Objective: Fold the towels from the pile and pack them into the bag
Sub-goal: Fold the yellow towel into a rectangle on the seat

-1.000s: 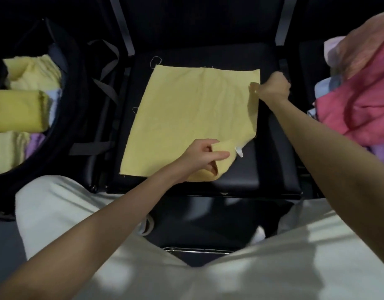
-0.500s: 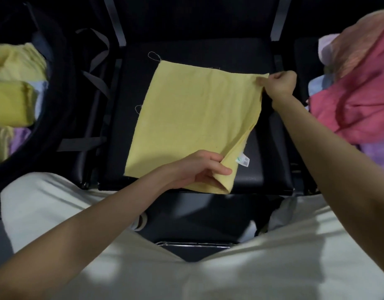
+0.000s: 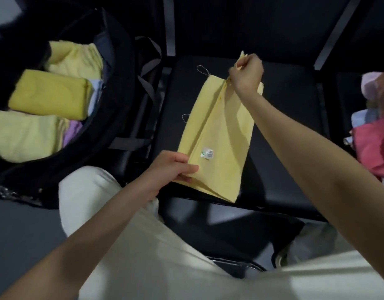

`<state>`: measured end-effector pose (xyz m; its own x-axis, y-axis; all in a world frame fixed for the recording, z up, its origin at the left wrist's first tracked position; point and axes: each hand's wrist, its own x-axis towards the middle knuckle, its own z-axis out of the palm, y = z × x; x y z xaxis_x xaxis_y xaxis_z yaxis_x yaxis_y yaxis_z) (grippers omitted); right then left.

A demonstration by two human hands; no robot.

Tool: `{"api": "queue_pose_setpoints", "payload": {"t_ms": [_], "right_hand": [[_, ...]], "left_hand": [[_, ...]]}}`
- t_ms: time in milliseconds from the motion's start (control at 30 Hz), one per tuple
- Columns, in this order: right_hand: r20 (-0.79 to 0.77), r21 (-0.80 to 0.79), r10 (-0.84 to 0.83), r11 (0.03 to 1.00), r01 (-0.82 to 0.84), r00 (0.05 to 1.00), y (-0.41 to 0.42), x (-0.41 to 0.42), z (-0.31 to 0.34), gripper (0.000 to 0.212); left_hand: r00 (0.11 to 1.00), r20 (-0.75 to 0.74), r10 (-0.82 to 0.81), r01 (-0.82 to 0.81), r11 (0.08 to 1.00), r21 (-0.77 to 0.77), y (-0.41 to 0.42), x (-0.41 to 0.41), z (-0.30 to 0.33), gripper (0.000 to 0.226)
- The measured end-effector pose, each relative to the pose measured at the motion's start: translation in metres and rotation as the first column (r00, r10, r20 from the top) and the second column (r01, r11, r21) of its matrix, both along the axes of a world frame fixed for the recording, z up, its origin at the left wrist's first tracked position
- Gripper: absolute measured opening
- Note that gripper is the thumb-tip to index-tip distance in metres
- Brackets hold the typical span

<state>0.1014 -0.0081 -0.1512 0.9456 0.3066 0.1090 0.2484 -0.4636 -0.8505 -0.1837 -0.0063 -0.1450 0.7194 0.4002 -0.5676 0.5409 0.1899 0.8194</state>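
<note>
A pale yellow towel (image 3: pixel 221 135) lies half folded on the black seat (image 3: pixel 290 118), its right side turned over to the left so a white label shows. My left hand (image 3: pixel 171 169) pinches the near left corner of the towel. My right hand (image 3: pixel 247 74) pinches the far corner, lifted a little above the seat. The open black bag (image 3: pixel 113 87) sits at the left and holds several folded yellow towels (image 3: pixel 50 94) and a purple one. The pile of pink and light towels (image 3: pixel 373 146) lies at the right edge.
My pale trousers (image 3: pixel 113 213) fill the bottom of the view. Grey bag straps (image 3: pixel 147 83) lie between the bag and the seat. A metal chair frame (image 3: pixel 236 263) shows below the seat's front edge.
Both hands carried the towel's right edge over to the left, folding it in half lengthwise. The towel went from a spread square to a narrow strip.
</note>
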Motion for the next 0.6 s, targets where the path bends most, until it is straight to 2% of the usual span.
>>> {"api": "queue_pose_setpoints", "payload": {"t_ms": [67,133,200,233,333,433,500,600], "right_hand": [[0.009,-0.045,0.022,0.999,-0.021,1.000,0.022,-0.011,-0.003,0.016],[0.026,-0.130,0.040,0.991,-0.036,0.999,0.038,-0.022,-0.012,0.014],[0.030,-0.244,0.080,0.967,-0.070,0.996,0.047,-0.033,-0.025,0.009],[0.023,-0.281,0.100,0.956,-0.089,0.995,0.049,-0.038,-0.031,0.013],[-0.003,-0.289,0.157,0.945,-0.151,0.988,0.044,-0.052,-0.044,0.024],[0.033,-0.284,0.270,0.926,-0.250,0.962,0.018,-0.067,-0.047,0.019],[0.075,-0.312,0.389,0.883,-0.349,0.918,-0.017,-0.083,-0.046,0.014],[0.129,-0.413,0.586,0.765,-0.494,0.800,-0.081,-0.111,-0.044,0.012]], "left_hand": [[0.998,-0.012,0.057,-0.057,0.998,0.015,0.011,-0.010,-0.002,0.016],[0.992,-0.069,0.110,-0.104,0.991,0.084,0.018,-0.016,-0.010,0.019],[0.987,-0.136,0.087,-0.052,0.968,0.246,0.021,-0.020,-0.022,0.015],[0.982,-0.186,0.044,0.025,0.934,0.356,0.022,-0.023,-0.026,0.017],[0.945,-0.328,-0.013,0.219,0.770,0.599,0.023,-0.033,-0.033,0.011],[0.960,-0.281,-0.010,0.232,0.589,0.774,0.021,-0.041,-0.036,0.023],[0.975,-0.170,-0.142,0.216,0.453,0.865,0.020,-0.046,-0.039,0.028],[0.881,-0.159,-0.446,0.288,0.238,0.927,0.019,-0.050,-0.041,0.034]]}}
